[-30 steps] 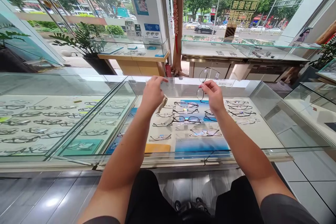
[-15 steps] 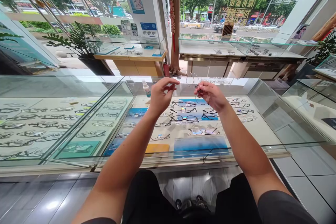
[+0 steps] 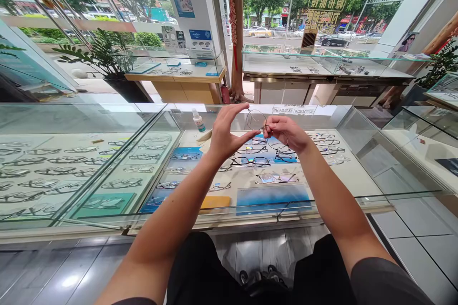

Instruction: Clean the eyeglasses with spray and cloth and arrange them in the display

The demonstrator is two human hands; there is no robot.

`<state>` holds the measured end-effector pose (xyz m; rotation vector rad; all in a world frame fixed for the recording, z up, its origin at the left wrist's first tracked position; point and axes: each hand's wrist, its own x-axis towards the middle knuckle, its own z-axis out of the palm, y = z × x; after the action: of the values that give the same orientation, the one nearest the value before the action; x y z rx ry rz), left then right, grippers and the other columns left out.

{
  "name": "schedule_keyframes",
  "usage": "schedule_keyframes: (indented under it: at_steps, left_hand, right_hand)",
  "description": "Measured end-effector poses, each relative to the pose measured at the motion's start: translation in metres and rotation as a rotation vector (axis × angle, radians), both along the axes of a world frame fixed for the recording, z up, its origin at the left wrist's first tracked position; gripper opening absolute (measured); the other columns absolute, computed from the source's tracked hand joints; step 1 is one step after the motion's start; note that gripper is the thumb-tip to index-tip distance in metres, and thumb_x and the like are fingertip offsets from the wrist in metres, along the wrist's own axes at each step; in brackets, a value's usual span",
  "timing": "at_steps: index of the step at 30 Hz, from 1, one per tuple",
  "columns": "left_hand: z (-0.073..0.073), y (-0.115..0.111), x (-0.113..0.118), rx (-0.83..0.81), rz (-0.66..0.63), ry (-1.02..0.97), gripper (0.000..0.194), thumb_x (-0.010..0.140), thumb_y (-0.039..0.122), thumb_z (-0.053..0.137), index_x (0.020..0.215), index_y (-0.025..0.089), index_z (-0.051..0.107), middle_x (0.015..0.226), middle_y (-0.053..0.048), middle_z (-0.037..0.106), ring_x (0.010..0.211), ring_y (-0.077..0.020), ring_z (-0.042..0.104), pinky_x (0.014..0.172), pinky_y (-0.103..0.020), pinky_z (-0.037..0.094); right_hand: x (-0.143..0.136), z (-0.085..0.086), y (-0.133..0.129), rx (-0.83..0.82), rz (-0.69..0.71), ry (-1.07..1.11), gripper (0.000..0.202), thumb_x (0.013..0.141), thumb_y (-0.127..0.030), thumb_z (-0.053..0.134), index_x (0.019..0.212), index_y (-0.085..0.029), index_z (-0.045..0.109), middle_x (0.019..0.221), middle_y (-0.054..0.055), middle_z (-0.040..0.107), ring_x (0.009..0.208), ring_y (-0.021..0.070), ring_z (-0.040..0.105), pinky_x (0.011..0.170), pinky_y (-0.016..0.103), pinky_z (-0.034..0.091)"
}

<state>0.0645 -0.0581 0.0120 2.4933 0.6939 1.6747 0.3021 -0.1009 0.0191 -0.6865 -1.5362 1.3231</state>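
Observation:
Thin-rimmed round eyeglasses [image 3: 256,110] are held up over the glass counter, pinched by my right hand [image 3: 288,132] near the middle of the frame. One round rim stands out to the left of those fingers, while the other hangs just below them. My left hand [image 3: 226,129] has thumb and fingers spread wide around the left rim. Its fingertip is close to the rim's top and its thumb lies near the bottom; whether they touch it I cannot tell. Beneath, inside the counter, lie several pairs of glasses, including a dark-framed pair [image 3: 250,161].
A small white spray bottle [image 3: 198,120] stands on the counter behind my left hand. Below the glass are a blue panel [image 3: 274,200] and a yellow case [image 3: 215,202]. Other display cases [image 3: 286,64] and a potted plant [image 3: 103,59] line the window.
My left hand has opened from a loose curl and moved right, its thumb and fingers now around the left rim. The eyeglasses have shifted slightly and stay in my right hand.

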Motion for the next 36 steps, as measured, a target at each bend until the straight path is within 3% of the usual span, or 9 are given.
schedule_keyframes:
  at_steps: [8, 10, 14, 17, 21, 26, 36]
  left_hand:
    - [-0.001, -0.005, 0.003, -0.028, -0.010, -0.030, 0.063, 0.086, 0.064, 0.088, 0.131, 0.024, 0.071, 0.121, -0.011, 0.079, 0.112, -0.0261, 0.073, 0.096, -0.042, 0.061]
    - [-0.001, -0.006, 0.005, -0.014, 0.023, -0.066, 0.061, 0.087, 0.063, 0.088, 0.130, 0.024, 0.070, 0.122, -0.011, 0.079, 0.112, -0.0261, 0.072, 0.093, -0.041, 0.061]
    - [-0.003, -0.003, 0.006, 0.008, 0.184, -0.220, 0.058, 0.088, 0.062, 0.088, 0.127, 0.024, 0.067, 0.121, -0.011, 0.076, 0.111, -0.0266, 0.072, 0.087, -0.041, 0.060]
    - [-0.006, 0.001, 0.005, -0.028, 0.312, -0.338, 0.058, 0.088, 0.063, 0.087, 0.126, 0.025, 0.065, 0.120, -0.011, 0.073, 0.109, -0.0264, 0.071, 0.085, -0.041, 0.059]
    - [-0.008, 0.004, 0.004, -0.103, 0.351, -0.417, 0.057, 0.089, 0.063, 0.085, 0.126, 0.025, 0.063, 0.120, -0.010, 0.072, 0.107, -0.0255, 0.071, 0.085, -0.041, 0.057]
    - [-0.009, 0.002, 0.005, -0.118, 0.374, -0.424, 0.056, 0.091, 0.062, 0.085, 0.127, 0.025, 0.063, 0.119, -0.009, 0.071, 0.107, -0.0253, 0.070, 0.084, -0.040, 0.056]
    - [-0.009, -0.002, 0.010, -0.052, 0.358, -0.456, 0.060, 0.084, 0.061, 0.091, 0.124, 0.024, 0.064, 0.119, -0.009, 0.070, 0.104, -0.0255, 0.067, 0.084, -0.042, 0.054]
  right_hand:
    - [0.001, 0.001, 0.000, 0.040, -0.050, -0.026, 0.032, 0.088, -0.053, 0.079, 0.080, -0.023, 0.069, 0.082, 0.003, 0.073, 0.082, 0.0203, 0.066, 0.082, 0.039, 0.053]
    - [0.000, 0.003, -0.001, 0.113, -0.187, -0.031, 0.032, 0.093, -0.054, 0.072, 0.084, -0.024, 0.073, 0.088, 0.004, 0.076, 0.085, 0.0206, 0.066, 0.084, 0.040, 0.053]
    - [-0.004, 0.003, -0.001, 0.384, -0.682, 0.009, 0.024, 0.098, -0.046, 0.061, 0.092, -0.028, 0.075, 0.097, 0.004, 0.077, 0.095, 0.0219, 0.067, 0.093, 0.042, 0.053]
    - [-0.008, -0.001, -0.002, 0.488, -0.856, -0.058, 0.019, 0.096, -0.043, 0.064, 0.102, -0.030, 0.076, 0.107, 0.003, 0.078, 0.101, 0.0232, 0.068, 0.095, 0.043, 0.053]
    - [-0.016, -0.005, -0.004, 0.554, -0.883, -0.184, 0.025, 0.098, -0.044, 0.068, 0.118, -0.033, 0.077, 0.119, 0.003, 0.080, 0.103, 0.0240, 0.070, 0.094, 0.045, 0.053]
    - [-0.022, -0.008, -0.005, 0.595, -0.907, -0.242, 0.024, 0.102, -0.046, 0.069, 0.121, -0.036, 0.078, 0.119, 0.003, 0.079, 0.103, 0.0245, 0.070, 0.094, 0.046, 0.054]
    - [-0.030, -0.014, -0.005, 0.493, -0.880, -0.231, 0.042, 0.094, -0.058, 0.081, 0.129, -0.035, 0.072, 0.122, 0.005, 0.080, 0.103, 0.0252, 0.070, 0.098, 0.047, 0.053]
